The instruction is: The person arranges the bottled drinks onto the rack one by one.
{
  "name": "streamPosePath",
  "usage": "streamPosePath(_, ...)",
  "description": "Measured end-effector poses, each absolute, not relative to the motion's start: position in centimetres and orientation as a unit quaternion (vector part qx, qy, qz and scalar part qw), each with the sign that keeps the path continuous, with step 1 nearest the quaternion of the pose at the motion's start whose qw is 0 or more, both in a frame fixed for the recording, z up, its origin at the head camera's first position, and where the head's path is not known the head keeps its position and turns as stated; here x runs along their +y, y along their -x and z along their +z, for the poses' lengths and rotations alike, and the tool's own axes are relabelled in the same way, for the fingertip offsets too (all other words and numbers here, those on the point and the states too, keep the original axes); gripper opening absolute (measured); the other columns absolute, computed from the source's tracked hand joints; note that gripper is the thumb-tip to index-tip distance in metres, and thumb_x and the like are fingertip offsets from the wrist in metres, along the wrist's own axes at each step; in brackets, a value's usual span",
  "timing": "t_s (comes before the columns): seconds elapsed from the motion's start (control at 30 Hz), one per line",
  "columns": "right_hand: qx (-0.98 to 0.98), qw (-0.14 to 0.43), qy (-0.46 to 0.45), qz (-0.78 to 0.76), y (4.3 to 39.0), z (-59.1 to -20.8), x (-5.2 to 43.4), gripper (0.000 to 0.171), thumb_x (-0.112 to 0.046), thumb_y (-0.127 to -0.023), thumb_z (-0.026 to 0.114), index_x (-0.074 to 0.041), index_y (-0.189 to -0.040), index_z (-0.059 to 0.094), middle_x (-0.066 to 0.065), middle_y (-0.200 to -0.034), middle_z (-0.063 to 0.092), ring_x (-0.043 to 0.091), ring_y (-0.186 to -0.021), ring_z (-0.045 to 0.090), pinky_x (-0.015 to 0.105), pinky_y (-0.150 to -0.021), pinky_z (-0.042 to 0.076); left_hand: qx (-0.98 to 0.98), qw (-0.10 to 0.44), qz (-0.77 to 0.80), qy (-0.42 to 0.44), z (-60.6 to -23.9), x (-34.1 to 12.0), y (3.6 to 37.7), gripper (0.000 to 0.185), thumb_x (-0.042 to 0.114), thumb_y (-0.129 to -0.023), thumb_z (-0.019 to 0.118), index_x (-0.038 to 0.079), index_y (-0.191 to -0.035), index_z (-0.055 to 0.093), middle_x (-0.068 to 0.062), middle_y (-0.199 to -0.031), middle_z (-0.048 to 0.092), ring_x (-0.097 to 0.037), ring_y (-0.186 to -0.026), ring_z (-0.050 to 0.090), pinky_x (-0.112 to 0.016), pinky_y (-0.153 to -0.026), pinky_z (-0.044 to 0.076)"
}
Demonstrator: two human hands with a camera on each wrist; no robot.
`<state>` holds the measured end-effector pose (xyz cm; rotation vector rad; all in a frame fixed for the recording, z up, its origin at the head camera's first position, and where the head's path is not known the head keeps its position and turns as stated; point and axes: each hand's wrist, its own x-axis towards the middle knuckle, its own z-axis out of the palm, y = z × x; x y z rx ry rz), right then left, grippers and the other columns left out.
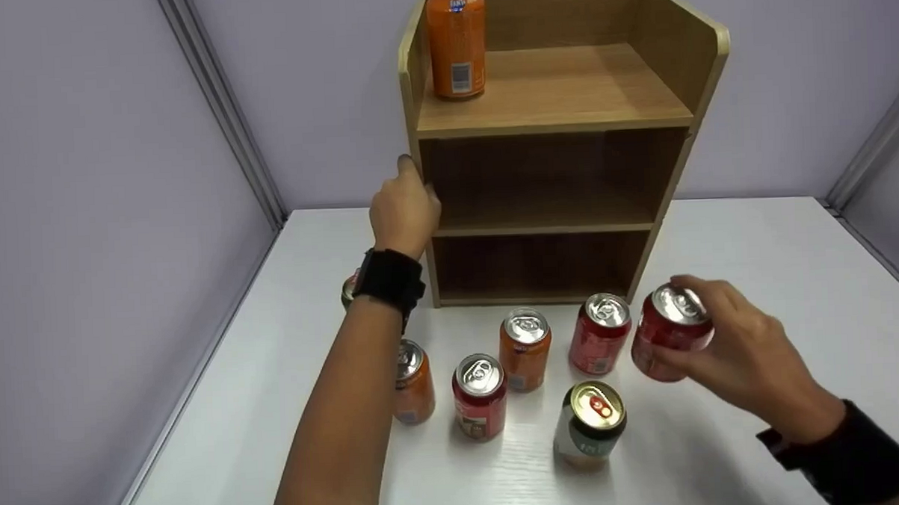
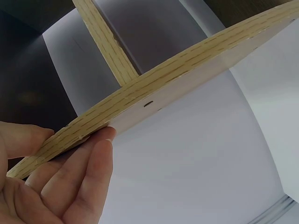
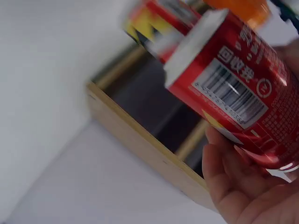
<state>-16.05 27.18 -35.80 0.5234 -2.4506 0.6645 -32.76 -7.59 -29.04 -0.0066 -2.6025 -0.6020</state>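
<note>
A person's right hand [image 1: 752, 354] grasps a red soda can [image 1: 673, 338], fingers and thumb curled around its sides, just to the right of a second red can [image 1: 600, 337] on a white surface [image 1: 756, 249]; whether the held can touches the surface is unclear. The left hand [image 1: 405, 211] pinches the front edge of the left side panel [image 2: 154, 84] of a three-tier wooden shelf unit [image 1: 550, 127], thumb inside and fingers outside. An orange Fanta can [image 1: 457, 47] stands upright at the left of the top tier. Before the unit stand a second orange can [image 1: 525, 354], a third red can [image 1: 479, 401] and a gold-lidded can [image 1: 590, 427] with a red tab. A third orange can [image 1: 415, 388] shows partly behind the left forearm [image 1: 343, 413]. Black bands [image 1: 849, 455] wrap both wrists.
</note>
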Motion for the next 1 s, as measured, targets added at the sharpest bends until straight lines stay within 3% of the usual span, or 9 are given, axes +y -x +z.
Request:
streamPosePath(0.13, -0.897, 0.307, -0.218, 0.232, 17.0, -31.0, 26.9, 0.08, -0.015, -0.062, 0.092, -0.006, -0.132, 0.054, 0.012, -0.108, 0.061, 0.026, -0.089, 0.064, 0.021, -0.07, 0.051, -0.948, 0.228, -0.222, -0.004, -28.8, -7.6, 32.7, 0.047, 0.019, -0.097, 0.058, -0.003, -0.137, 0.046, -0.018, -0.094, 0.069, -0.031, -0.076, 0.068, -0.043, -0.063, 0.054)
streamPosePath(0.23, -0.886, 0.332, -0.227, 0.231, 17.8, -27.6, 26.4, 0.08, -0.015, -0.062, 0.093, -0.004, -0.132, 0.055, 0.013, -0.108, 0.063, 0.02, -0.086, 0.058, 0.012, -0.069, 0.038, -0.948, 0.227, -0.225, -0.005, -28.7, -7.6, 32.7, 0.047, 0.019, -0.097, 0.058, -0.003, -0.136, 0.046, -0.018, -0.093, 0.069, -0.03, -0.075, 0.068, -0.043, -0.062, 0.054)
streamPosePath(0.47, -0.878, 0.334, -0.213, 0.27, 20.3, -20.8, 24.4, 0.079, -0.023, -0.07, 0.089, -0.015, -0.139, 0.051, 0.008, -0.114, 0.063, 0.008, -0.088, 0.053, 0.014, -0.069, 0.04, -0.948, 0.229, -0.221, -0.008, -29.0, -7.7, 32.8, 0.046, 0.019, -0.097, 0.058, -0.002, -0.136, 0.047, -0.019, -0.095, 0.069, -0.033, -0.077, 0.068, -0.045, -0.064, 0.054)
streamPosePath(0.63, -0.886, 0.281, -0.184, 0.318, 22.6, -17.0, 22.5, 0.078, -0.029, -0.076, 0.085, -0.026, -0.143, 0.046, 0.007, -0.126, 0.057, 0.016, -0.105, 0.057, 0.019, -0.083, 0.047, -0.949, 0.228, -0.22, -0.01, -29.2, -7.6, 32.7, 0.045, 0.021, -0.097, 0.059, -0.002, -0.135, 0.047, -0.019, -0.095, 0.069, -0.034, -0.078, 0.068, -0.045, -0.064, 0.053)
streamPosePath(0.8, -0.89, 0.245, -0.181, 0.339, 25.3, -14.3, 20.4, 0.074, -0.031, -0.08, 0.082, -0.027, -0.143, 0.044, 0.007, -0.134, 0.053, 0.019, -0.117, 0.054, 0.032, -0.097, 0.046, -0.948, 0.231, -0.219, -0.009, -29.4, -7.8, 32.8, 0.045, 0.019, -0.097, 0.059, -0.003, -0.135, 0.047, -0.018, -0.092, 0.069, -0.032, -0.074, 0.067, -0.043, -0.061, 0.053)
streamPosePath(1.0, -0.895, 0.236, -0.173, 0.337, 28.9, -12.1, 17.9, 0.074, -0.034, -0.076, 0.085, -0.028, -0.14, 0.049, 0.002, -0.131, 0.055, 0.017, -0.117, 0.051, 0.029, -0.097, 0.043, -0.947, 0.236, -0.22, -0.011, -29.5, -8.0, 32.8, 0.045, 0.019, -0.096, 0.059, -0.003, -0.134, 0.048, -0.018, -0.09, 0.069, -0.031, -0.072, 0.067, -0.043, -0.059, 0.052)
